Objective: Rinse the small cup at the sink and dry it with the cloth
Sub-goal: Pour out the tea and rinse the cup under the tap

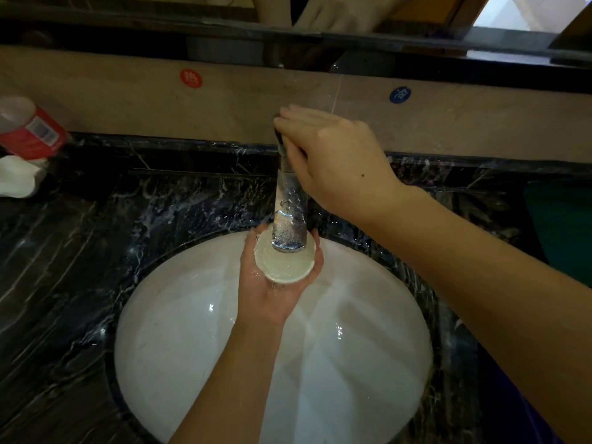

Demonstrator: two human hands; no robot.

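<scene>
A small white cup (283, 267) sits in my left hand (269, 293), held upright right under the spout of the chrome faucet (290, 216), over the white basin (192, 341). Water fills the cup and runs over my palm. My right hand (336, 161) rests on top of the faucet, fingers wrapped around its handle, which is mostly hidden. A white cloth (17, 176) lies on the counter at the far left.
The dark marble counter (80, 251) surrounds the basin and is wet near the faucet. A red-labelled bottle (30, 129) lies at the left by the cloth. A red sticker (191, 78) and a blue sticker (400, 95) mark the beige backsplash. Something green (560, 225) sits far right.
</scene>
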